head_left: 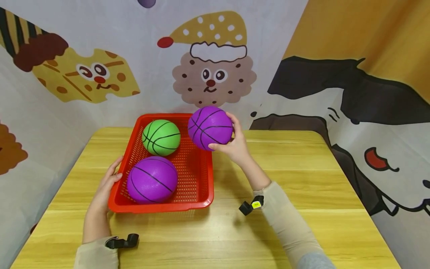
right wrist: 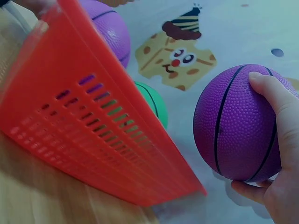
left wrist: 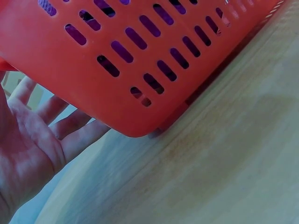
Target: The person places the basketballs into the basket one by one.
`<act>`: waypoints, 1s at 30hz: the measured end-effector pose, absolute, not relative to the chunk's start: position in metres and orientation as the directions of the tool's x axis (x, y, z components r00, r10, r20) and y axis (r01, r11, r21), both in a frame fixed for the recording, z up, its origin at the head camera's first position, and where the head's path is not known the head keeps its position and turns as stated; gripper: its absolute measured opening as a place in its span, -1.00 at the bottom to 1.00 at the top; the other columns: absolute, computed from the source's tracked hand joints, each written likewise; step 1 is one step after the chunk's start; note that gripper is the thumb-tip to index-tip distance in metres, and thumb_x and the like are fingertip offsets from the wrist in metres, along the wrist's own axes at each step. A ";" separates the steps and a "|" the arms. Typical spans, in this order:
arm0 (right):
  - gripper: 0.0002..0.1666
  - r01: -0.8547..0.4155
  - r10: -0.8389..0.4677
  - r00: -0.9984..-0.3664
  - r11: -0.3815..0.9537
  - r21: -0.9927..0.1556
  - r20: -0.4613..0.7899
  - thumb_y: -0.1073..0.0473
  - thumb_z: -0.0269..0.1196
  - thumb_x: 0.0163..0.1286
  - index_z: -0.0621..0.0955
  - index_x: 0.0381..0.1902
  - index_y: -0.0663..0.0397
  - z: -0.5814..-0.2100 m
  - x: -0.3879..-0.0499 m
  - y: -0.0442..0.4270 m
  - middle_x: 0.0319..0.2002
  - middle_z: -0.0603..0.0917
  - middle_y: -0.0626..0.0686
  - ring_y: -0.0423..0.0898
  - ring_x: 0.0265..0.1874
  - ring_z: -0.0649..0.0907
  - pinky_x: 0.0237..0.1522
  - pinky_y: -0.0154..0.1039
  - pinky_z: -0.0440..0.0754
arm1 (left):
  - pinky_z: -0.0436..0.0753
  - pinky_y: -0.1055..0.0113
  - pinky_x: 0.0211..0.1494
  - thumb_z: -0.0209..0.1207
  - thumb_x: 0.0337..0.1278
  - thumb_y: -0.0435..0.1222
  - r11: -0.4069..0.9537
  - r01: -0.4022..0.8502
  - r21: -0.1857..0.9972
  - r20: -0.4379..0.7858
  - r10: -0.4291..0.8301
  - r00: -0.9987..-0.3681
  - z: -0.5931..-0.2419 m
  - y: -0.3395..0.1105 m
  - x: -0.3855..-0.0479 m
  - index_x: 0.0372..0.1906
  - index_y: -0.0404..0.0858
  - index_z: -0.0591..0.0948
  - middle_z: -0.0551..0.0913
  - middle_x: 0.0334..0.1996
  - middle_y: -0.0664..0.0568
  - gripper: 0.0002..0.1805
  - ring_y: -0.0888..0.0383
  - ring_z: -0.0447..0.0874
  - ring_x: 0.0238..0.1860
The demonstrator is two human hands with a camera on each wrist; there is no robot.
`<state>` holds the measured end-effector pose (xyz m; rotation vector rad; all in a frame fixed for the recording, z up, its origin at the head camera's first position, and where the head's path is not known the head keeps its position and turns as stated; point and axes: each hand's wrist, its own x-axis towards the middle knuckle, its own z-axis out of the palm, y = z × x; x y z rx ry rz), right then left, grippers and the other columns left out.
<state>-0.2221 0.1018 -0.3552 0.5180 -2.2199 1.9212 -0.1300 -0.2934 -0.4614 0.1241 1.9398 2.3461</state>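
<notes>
A purple toy basketball (head_left: 209, 128) is gripped in my right hand (head_left: 235, 145), held over the right far rim of a red plastic basket (head_left: 211, 186). In the right wrist view, thumb and fingers curve round this purple ball (right wrist: 238, 123), which is apart from the basket wall (right wrist: 117, 154). Inside the basket lie a green basketball (head_left: 161, 137) at the far left and another purple basketball (head_left: 152, 180) at the near left. My left hand (head_left: 105, 186) touches the basket's left side; in the left wrist view its fingers (left wrist: 84, 140) extend against the basket's outer wall, without curling round it.
The basket stands on a wooden table (head_left: 285, 168), toward its left back part. Behind the table hangs a cartoon-printed cloth (head_left: 144, 22). Small black cameras are strapped to the left wrist (head_left: 122, 242) and the right wrist (head_left: 250, 205).
</notes>
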 end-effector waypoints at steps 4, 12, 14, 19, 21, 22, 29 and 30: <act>0.23 -0.351 -0.194 -0.927 0.139 -0.926 0.322 0.29 0.57 -0.15 0.19 0.43 -0.27 -0.368 -0.227 0.095 0.32 0.24 0.14 0.14 0.15 0.46 -0.03 -0.04 0.59 | 0.67 0.19 -0.21 -0.23 0.47 -0.28 -0.191 -0.026 0.981 -0.001 0.130 -0.992 -0.461 -0.293 -0.130 0.52 0.12 0.04 0.31 0.16 0.06 -0.40 0.16 0.62 -0.17; 0.21 -0.385 -0.256 -0.907 0.188 -0.904 0.334 0.18 0.62 -0.20 0.25 0.39 -0.37 -0.377 -0.228 0.079 0.31 0.23 0.05 0.11 0.13 0.45 -0.07 -0.02 0.60 | 0.67 0.21 -0.20 -0.23 0.48 -0.28 -0.196 -0.018 0.980 0.007 0.128 -0.992 -0.461 -0.293 -0.130 0.52 0.11 0.05 0.31 0.16 0.06 -0.41 0.17 0.61 -0.16; 0.21 -0.399 -0.275 -0.901 0.228 -0.888 0.334 0.13 0.62 -0.20 0.25 0.39 -0.40 -0.379 -0.228 0.076 0.31 0.24 0.05 0.10 0.14 0.45 -0.02 -0.01 0.57 | 0.67 0.21 -0.20 -0.23 0.48 -0.28 -0.190 -0.019 0.982 0.006 0.126 -0.992 -0.461 -0.293 -0.130 0.52 0.11 0.04 0.31 0.16 0.06 -0.41 0.17 0.61 -0.15; 0.21 -0.420 -0.324 -0.891 0.318 -0.850 0.319 0.05 0.63 -0.21 0.24 0.38 -0.46 -0.384 -0.228 0.068 0.27 0.27 0.06 0.09 0.13 0.45 0.04 0.00 0.53 | 0.67 0.18 -0.21 -0.22 0.47 -0.26 -0.177 -0.035 0.984 -0.014 0.121 -0.993 -0.460 -0.293 -0.129 0.52 0.12 0.03 0.32 0.16 0.07 -0.40 0.16 0.62 -0.16; 0.21 -0.423 -0.336 -0.888 0.333 -0.843 0.313 0.04 0.63 -0.22 0.24 0.38 -0.45 -0.386 -0.229 0.065 0.27 0.27 0.06 0.08 0.13 0.46 0.04 0.01 0.52 | 0.67 0.19 -0.21 -0.22 0.47 -0.26 -0.176 -0.038 0.984 -0.017 0.119 -0.993 -0.460 -0.293 -0.129 0.52 0.12 0.03 0.32 0.16 0.07 -0.40 0.16 0.62 -0.15; 0.21 -0.426 -0.341 -0.887 0.338 -0.839 0.313 0.04 0.63 -0.22 0.24 0.38 -0.45 -0.386 -0.229 0.064 0.27 0.27 0.05 0.07 0.12 0.46 0.04 0.01 0.52 | 0.67 0.19 -0.20 -0.22 0.47 -0.26 -0.175 -0.038 0.984 -0.017 0.118 -0.993 -0.461 -0.293 -0.129 0.52 0.12 0.03 0.32 0.16 0.07 -0.40 0.16 0.62 -0.15; 0.21 -0.458 -0.378 -0.871 0.389 -0.799 0.315 -0.01 0.63 -0.21 0.23 0.39 -0.40 -0.389 -0.231 0.059 0.28 0.27 0.00 0.03 0.13 0.45 0.05 0.00 0.52 | 0.67 0.19 -0.20 -0.22 0.47 -0.26 -0.175 -0.034 0.984 -0.013 0.122 -0.992 -0.461 -0.294 -0.130 0.53 0.10 0.01 0.31 0.16 0.06 -0.39 0.16 0.62 -0.15; 0.21 -0.464 -0.384 -0.868 0.396 -0.792 0.316 -0.02 0.62 -0.21 0.23 0.39 -0.40 -0.389 -0.232 0.059 0.29 0.27 -0.01 0.03 0.14 0.46 0.05 -0.01 0.51 | 0.67 0.19 -0.20 -0.22 0.47 -0.26 -0.177 -0.034 0.984 -0.013 0.122 -0.992 -0.460 -0.294 -0.130 0.53 0.10 0.01 0.31 0.16 0.06 -0.39 0.16 0.62 -0.15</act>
